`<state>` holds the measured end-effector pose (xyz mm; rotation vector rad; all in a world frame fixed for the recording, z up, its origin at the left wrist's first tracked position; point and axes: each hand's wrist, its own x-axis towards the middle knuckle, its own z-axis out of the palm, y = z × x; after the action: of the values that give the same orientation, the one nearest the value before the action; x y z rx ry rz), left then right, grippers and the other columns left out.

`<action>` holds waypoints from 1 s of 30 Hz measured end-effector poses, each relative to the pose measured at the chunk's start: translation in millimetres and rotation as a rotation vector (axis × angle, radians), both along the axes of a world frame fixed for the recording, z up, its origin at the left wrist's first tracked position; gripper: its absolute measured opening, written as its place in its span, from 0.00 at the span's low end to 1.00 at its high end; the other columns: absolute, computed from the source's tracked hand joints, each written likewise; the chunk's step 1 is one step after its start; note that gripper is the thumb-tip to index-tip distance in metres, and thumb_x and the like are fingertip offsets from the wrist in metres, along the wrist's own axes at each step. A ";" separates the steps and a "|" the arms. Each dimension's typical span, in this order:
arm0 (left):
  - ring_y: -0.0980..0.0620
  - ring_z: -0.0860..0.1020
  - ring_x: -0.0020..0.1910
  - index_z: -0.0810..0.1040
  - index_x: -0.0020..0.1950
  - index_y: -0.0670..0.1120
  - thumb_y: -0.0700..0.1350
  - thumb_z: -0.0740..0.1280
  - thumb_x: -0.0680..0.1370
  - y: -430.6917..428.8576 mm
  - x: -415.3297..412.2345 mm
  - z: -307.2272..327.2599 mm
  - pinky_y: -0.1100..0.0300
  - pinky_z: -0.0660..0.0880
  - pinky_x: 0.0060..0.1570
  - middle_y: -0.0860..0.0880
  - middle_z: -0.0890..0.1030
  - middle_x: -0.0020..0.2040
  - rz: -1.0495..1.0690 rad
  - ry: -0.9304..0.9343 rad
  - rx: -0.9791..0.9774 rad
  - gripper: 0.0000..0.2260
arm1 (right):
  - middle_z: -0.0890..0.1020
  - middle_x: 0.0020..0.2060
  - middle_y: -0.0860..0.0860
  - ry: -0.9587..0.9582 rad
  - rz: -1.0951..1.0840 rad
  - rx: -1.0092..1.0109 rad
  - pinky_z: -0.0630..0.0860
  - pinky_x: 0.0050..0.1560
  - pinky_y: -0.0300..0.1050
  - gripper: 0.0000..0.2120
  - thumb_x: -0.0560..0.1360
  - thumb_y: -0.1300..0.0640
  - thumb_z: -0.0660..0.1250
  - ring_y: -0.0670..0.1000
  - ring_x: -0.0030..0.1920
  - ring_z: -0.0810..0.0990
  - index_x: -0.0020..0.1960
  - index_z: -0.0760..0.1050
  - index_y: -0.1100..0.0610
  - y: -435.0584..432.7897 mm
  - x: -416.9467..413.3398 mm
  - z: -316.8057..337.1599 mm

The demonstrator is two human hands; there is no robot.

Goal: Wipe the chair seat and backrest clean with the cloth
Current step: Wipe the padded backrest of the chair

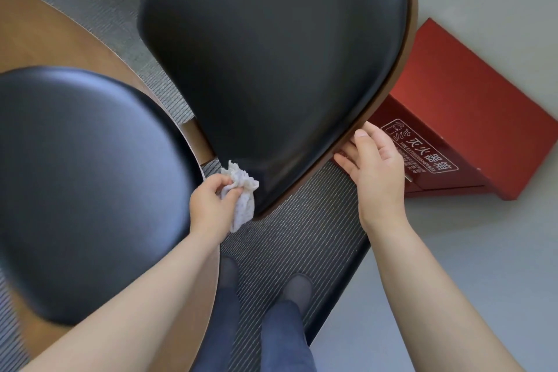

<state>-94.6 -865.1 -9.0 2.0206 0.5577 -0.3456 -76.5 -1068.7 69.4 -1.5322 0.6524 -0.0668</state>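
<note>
The view looks straight down at two black padded surfaces. The large one in the middle is the backrest [271, 69], with a thin brown wooden edge along its right side. The round one at the left is the seat [84, 190]; I cannot tell for sure that both belong to the same chair.

The left hand [211, 205] comes up from the lower left with the forearm bare and almost straight. Its grip is closed on the cloth [243, 196], a small white crumpled piece, pinched between the thumb and the bent fingers. The cloth touches the lower left edge of the backrest, near its bottom corner, and part of it hangs down below the hand.

The right hand [374, 166] reaches from the lower right, with the wrist a little bent. Its grip is wide: the thumb lies against the wooden edge at the lower right of the backrest, and the fingers go behind this edge, so their tips are hidden. The palm is turned toward the left.

Behind the right hand a red box [459, 136] with white signs stands on the grey floor [483, 251], near the backrest. Under the hands a dark striped carpet [302, 235] lies, and the person's two shoes [297, 287] stand on it. At the upper left a brown wooden table [60, 33] shows between the seat and the backrest.
</note>
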 end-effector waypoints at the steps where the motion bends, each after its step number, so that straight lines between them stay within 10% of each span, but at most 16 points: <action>1: 0.67 0.73 0.30 0.77 0.39 0.42 0.39 0.70 0.74 -3.4 4.8 14.9 0.76 0.68 0.33 0.54 0.76 0.33 -0.004 -0.051 -0.025 0.04 | 0.79 0.61 0.49 0.008 -0.002 0.009 0.78 0.55 0.47 0.15 0.75 0.49 0.60 0.50 0.60 0.79 0.59 0.77 0.47 0.3 -0.1 2.4; 11: 0.54 0.80 0.42 0.80 0.45 0.45 0.44 0.71 0.74 -63.1 77.1 133.4 0.63 0.77 0.43 0.52 0.81 0.41 -0.094 -0.474 -0.232 0.03 | 0.80 0.59 0.48 0.146 0.027 0.017 0.77 0.59 0.48 0.17 0.81 0.52 0.54 0.47 0.58 0.80 0.68 0.71 0.52 -3.8 2.4 25.3; 30: 0.61 0.74 0.47 0.76 0.47 0.47 0.50 0.67 0.77 -130.4 110.7 121.1 0.75 0.68 0.43 0.53 0.75 0.48 -0.059 -0.653 -0.124 0.07 | 0.83 0.55 0.49 -0.021 -0.120 0.002 0.76 0.61 0.48 0.14 0.82 0.56 0.54 0.46 0.55 0.81 0.60 0.76 0.50 -10.7 32.4 51.4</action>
<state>16.1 -995.5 112.1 1.8874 0.0647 0.2427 -44.2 -1079.4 120.8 -1.4876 0.7269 -0.1734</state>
